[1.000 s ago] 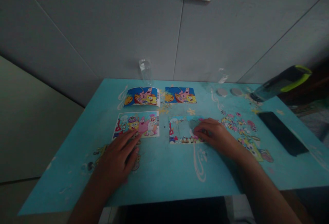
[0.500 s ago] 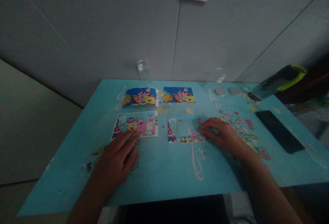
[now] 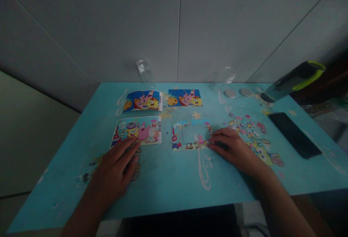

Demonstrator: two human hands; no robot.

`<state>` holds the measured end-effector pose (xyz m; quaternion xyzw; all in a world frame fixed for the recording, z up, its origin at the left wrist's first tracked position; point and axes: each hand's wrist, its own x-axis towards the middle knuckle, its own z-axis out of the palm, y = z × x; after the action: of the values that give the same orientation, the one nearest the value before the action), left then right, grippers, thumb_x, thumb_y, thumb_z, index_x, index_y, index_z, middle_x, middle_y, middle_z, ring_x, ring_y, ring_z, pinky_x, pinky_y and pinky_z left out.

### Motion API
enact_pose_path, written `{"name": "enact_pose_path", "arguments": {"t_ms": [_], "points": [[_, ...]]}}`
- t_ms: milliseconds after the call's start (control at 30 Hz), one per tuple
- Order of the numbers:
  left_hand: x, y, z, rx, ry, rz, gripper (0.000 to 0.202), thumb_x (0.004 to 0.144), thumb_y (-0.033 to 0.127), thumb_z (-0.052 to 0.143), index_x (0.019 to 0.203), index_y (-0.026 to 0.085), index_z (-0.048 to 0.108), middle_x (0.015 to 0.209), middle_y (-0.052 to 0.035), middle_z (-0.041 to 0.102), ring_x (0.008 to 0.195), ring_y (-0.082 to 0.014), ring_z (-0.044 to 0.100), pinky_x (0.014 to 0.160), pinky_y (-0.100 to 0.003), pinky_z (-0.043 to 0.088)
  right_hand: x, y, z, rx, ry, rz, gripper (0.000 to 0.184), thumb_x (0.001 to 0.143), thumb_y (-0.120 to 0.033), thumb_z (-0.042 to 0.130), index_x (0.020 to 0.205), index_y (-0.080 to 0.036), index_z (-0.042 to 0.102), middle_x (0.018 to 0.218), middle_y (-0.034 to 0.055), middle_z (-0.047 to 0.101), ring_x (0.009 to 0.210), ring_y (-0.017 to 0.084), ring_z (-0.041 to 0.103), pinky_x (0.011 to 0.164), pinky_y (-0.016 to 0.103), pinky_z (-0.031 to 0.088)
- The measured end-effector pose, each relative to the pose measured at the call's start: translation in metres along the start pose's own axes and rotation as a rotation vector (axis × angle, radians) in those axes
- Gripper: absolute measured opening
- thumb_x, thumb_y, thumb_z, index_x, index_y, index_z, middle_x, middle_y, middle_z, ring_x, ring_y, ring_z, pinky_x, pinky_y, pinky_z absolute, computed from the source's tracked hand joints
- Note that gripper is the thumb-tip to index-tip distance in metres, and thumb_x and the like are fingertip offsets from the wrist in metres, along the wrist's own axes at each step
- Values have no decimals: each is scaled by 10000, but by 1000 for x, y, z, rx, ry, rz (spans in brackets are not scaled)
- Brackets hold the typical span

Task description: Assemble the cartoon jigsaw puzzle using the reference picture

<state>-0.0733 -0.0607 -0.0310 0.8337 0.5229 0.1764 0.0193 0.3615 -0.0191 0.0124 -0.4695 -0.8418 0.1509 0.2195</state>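
Note:
My left hand [image 3: 116, 164] lies flat with its fingers stretched, the tips resting on the lower edge of a cartoon picture card [image 3: 146, 132] with a barcode strip. To the right of that card is a partly assembled jigsaw puzzle [image 3: 187, 145]; its border is laid and the middle shows bare blue. At the puzzle's lower right corner, my right hand [image 3: 231, 144] pinches thumb and fingers together on a small puzzle piece, mostly covered by the fingertips. Loose puzzle pieces [image 3: 247, 126] are heaped just beyond my right hand.
Behind lie a curled blue picture card [image 3: 144, 100] and a finished blue puzzle [image 3: 185, 98]. Two clear bottles, the left one [image 3: 146, 73] and the right one [image 3: 230, 74], stand near the wall. Farther right are two round lids [image 3: 230, 93], a drink bottle [image 3: 288, 83] and a dark phone [image 3: 295, 135].
My right hand has shifted down the puzzle's right side to its lower corner, uncovering border pieces there. My left hand stays on the card. The view has tilted slightly.

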Motion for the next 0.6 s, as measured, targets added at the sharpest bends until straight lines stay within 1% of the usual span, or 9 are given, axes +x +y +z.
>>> {"name": "enact_pose_path", "arguments": {"t_ms": [100,233,400,500,600], "points": [[0,-1,0,-4,7,10,544,1004,297,525,1538,287,422,1618,-63,406,1444,-295,452,1210,-560,398,-1,-1,0,-4,-10,-9,124,968,-294,684,1062,-261,757,1112,85,701,1044,263,662,923,451,539],[1,0,-2,-13,3,6,536,1001,295,524,1530,292,432,1613,-58,412,1438,-293,457,1208,-552,402,-1,-6,-2,-20,-25,3,143,988,-301,656,1080,-262,758,1136,85,695,1071,263,655,952,463,526],[3,3,-4,-14,12,8,552,994,285,528,1536,310,426,1596,-55,434,1425,-298,475,1203,-545,415,3,-15,2,-56,9,23,264,980,-358,669,1211,-248,736,1161,111,674,1088,280,638,969,467,518],[4,5,-6,-3,28,20,584,990,269,533,1554,335,396,1587,-49,447,1416,-302,488,1205,-556,415,7,-19,8,-76,21,5,318,976,-380,672,1260,-244,720,1160,120,664,1082,288,630,963,478,516],[3,7,-10,26,37,31,646,980,247,543,1584,354,339,1582,-48,456,1414,-312,490,1206,-583,409,9,-22,12,-96,11,3,309,977,-371,668,1256,-250,725,1149,119,660,1069,293,630,935,486,512]]}}
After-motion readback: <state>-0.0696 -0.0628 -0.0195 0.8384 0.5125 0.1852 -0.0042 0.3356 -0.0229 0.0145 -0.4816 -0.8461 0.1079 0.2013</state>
